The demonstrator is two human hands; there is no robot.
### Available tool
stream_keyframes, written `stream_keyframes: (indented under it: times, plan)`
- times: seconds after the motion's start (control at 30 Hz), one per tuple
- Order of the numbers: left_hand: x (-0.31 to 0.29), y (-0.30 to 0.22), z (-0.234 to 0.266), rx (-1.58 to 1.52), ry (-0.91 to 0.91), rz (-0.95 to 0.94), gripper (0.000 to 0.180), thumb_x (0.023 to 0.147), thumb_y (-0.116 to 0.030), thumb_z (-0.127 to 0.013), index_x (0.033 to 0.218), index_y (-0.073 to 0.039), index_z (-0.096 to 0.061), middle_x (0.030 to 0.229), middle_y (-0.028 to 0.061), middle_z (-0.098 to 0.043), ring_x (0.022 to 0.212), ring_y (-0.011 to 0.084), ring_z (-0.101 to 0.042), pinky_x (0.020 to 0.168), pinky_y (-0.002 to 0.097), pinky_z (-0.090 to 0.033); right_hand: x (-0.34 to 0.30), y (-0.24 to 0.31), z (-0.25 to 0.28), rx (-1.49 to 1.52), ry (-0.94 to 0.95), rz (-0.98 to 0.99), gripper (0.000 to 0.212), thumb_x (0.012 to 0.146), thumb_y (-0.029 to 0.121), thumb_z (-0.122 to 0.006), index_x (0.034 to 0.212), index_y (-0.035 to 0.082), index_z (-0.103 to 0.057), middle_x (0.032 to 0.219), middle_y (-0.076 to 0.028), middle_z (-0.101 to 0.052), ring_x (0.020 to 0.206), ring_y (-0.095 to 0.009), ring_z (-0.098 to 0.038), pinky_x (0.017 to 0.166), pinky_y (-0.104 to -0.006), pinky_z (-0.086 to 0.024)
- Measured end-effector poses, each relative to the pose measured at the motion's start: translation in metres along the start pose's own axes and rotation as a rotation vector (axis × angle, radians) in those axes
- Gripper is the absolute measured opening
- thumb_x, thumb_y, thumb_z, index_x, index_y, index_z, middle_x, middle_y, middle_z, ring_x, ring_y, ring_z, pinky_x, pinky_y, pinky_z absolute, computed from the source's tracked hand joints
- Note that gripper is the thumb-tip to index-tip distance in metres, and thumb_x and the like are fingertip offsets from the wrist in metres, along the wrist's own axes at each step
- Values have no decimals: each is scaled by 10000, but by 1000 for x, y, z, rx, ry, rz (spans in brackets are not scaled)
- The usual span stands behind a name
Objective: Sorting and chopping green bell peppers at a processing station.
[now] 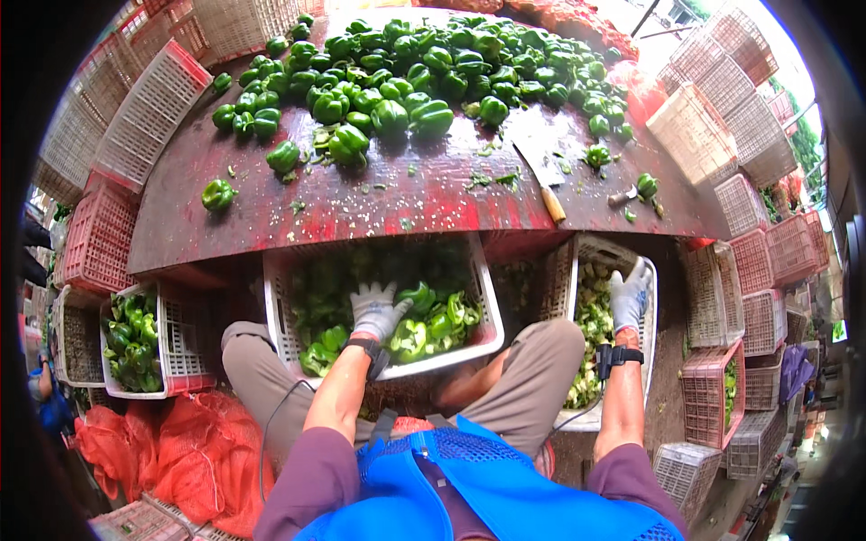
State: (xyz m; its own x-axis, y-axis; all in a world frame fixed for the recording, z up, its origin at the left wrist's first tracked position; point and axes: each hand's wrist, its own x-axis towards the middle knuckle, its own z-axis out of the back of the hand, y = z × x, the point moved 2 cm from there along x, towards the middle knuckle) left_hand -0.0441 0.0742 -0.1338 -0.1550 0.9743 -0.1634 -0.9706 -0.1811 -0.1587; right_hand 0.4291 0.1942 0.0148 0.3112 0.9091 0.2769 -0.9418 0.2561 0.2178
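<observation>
My left hand [374, 311], in a pale grey glove, lies over cut green bell peppers [433, 329] in the white crate [492, 302] between my knees. Its fingers are spread and grip nothing visible. To the right, my gloved right hand [630, 296] is stretched out at the far right side of a second white crate [651, 356], with its fingers extended. Pale green pepper cores and scraps [591, 329] fill that crate. Ahead, whole green bell peppers [433, 117] are heaped on the table. A wide knife [552, 204] with a wooden handle lies near the table's front edge.
The dark, red-stained table [361, 203] overhangs both crates and shades their far ends. A smaller knife [621, 197] lies to its right. At my left stands a crate of peppers [132, 338] above red mesh sacks [203, 451]. Stacked crates [762, 325] line the right.
</observation>
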Motion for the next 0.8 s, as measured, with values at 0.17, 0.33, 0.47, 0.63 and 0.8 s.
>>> stream_keyframes:
  times: [0.17,0.33,0.47,0.63,0.8]
  plan:
    - [9,24,-10,-84,-51,-50,598,852,-641,-577,1268,-217,-645,1263,150,-625,1212,363,-530,935,541,-409,27,216,-5,264,244,814,767,768,199,-756,1448,92,-418,1402,-213,-489,1267,-387,-497,1052,-442,-427]
    - [20,8,4,-148,96,-65,584,855,-632,-576,1265,-223,-646,1203,136,-657,1166,354,-560,931,542,-412,99,387,-88,58,20,1141,888,722,196,-790,1496,183,-357,1446,-189,-453,1293,-405,-470,1036,-484,-441]
    - [18,11,7,-170,110,-37,601,845,-652,-574,1258,-222,-648,1169,130,-667,1127,345,-574,904,527,-416,128,462,-122,-54,127,1056,808,759,165,-751,1480,228,-391,1439,-187,-454,1274,-385,-497,998,-484,-466]
    - [16,15,6,-218,126,-54,576,842,-605,-610,1273,-223,-637,1190,139,-638,1122,348,-559,914,530,-410,128,465,-130,-163,351,883,571,792,231,-681,1345,190,-544,1313,-184,-548,1206,-374,-567,962,-467,-497]
    - [11,7,33,-406,-176,102,622,830,-515,-679,1302,-120,-596,1305,202,-560,1155,395,-549,940,491,-455,84,390,-78,671,924,740,649,764,440,-768,1248,37,-606,1102,-130,-693,999,-239,-670,868,-357,-515]
